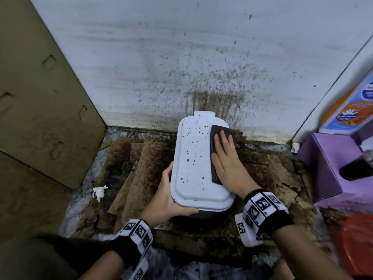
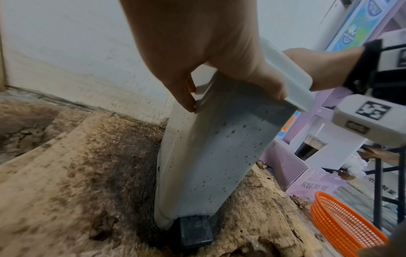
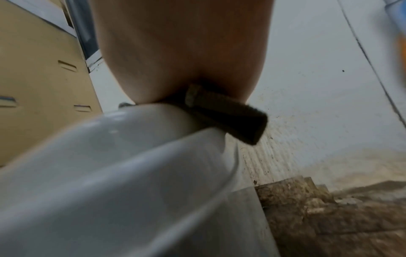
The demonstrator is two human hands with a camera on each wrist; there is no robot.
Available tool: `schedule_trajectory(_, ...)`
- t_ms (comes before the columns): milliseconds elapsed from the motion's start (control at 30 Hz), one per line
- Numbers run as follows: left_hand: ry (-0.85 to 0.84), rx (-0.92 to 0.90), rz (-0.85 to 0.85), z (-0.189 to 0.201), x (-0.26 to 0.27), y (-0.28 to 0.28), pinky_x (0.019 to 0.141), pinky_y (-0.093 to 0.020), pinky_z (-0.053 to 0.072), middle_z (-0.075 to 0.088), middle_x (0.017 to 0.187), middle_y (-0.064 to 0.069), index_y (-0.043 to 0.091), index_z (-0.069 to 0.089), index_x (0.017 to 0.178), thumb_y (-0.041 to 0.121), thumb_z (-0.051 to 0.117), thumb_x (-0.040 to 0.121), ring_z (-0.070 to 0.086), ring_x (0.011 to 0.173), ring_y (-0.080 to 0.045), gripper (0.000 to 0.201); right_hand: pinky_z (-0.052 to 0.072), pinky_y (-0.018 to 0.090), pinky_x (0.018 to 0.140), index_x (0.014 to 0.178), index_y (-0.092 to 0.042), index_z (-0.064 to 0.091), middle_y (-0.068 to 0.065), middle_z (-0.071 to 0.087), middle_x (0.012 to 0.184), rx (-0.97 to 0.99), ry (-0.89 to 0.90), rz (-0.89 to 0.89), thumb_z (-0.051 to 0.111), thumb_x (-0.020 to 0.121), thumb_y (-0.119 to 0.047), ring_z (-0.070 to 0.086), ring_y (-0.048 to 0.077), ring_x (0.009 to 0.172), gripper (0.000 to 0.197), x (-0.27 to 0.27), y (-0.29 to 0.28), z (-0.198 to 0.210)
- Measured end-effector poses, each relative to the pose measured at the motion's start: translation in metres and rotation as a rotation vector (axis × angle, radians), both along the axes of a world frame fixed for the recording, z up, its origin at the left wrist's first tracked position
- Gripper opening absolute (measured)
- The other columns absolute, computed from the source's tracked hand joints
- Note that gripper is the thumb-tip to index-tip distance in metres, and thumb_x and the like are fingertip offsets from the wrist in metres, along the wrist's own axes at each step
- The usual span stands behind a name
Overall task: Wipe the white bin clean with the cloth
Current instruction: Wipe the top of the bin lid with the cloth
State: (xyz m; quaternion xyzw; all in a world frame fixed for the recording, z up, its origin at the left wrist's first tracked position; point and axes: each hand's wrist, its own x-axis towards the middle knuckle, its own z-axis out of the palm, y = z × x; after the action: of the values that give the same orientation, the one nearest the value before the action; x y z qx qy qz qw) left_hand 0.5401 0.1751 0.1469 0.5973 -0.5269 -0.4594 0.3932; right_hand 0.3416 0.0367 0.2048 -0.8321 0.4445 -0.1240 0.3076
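Observation:
A white bin [image 1: 193,158] with a closed lid stands on the floor against the wall, and brown spots dot its lid. In the left wrist view the bin's side [image 2: 211,153] is spotted too. My left hand [image 1: 169,201] grips the near left corner of the bin under the lid rim, thumb along the left side. My right hand [image 1: 228,160] lies flat with straight fingers on a dark folded cloth [image 1: 217,138], pressing it onto the right side of the lid. In the right wrist view the cloth [image 3: 230,113] sticks out from under my palm over the lid's edge [image 3: 131,147].
Stained cardboard sheets [image 1: 139,164] cover the floor around the bin. A spattered white wall [image 1: 181,67] stands behind. A tan cabinet [image 1: 40,98] is on the left. Purple boxes [image 1: 327,168] and an orange basket [image 2: 342,224] sit on the right. A crumpled tissue [image 1: 99,191] lies at left.

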Motion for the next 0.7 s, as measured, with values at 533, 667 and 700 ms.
schedule_trajectory(533,0.024,0.0,-0.004,0.003,-0.002,-0.001,0.122,-0.042,0.035,0.011,0.166,0.025,0.044,-0.007,0.156,0.043,0.1,0.06,0.023,0.151,0.002,0.144,-0.004,0.032,0.126,0.161,-0.017,-0.002,-0.004,-0.018,0.167,-0.174,0.071,0.022,0.026,0.111,-0.03,-0.028,0.013,0.151,0.058,-0.014,0.048,0.001)
schedule_trajectory(667,0.023,0.011,-0.01,0.002,0.0,-0.002,0.121,-0.037,0.035,0.012,0.165,0.027,0.043,-0.009,0.156,0.041,0.1,0.061,0.024,0.15,0.004,0.144,-0.005,0.036,0.126,0.161,-0.015,-0.001,-0.001,-0.017,0.167,-0.105,0.096,0.085,0.025,0.111,-0.032,-0.028,0.016,0.15,0.059,-0.002,-0.005,0.005)
schedule_trajectory(700,0.028,0.018,-0.009,0.002,0.0,-0.002,0.12,-0.037,0.036,0.014,0.165,0.026,0.043,-0.009,0.156,0.041,0.1,0.061,0.026,0.149,0.005,0.144,-0.005,0.037,0.126,0.161,-0.014,-0.002,0.0,-0.018,0.167,-0.083,0.118,0.089,0.024,0.111,-0.033,-0.028,0.018,0.15,0.06,0.001,-0.02,0.005)
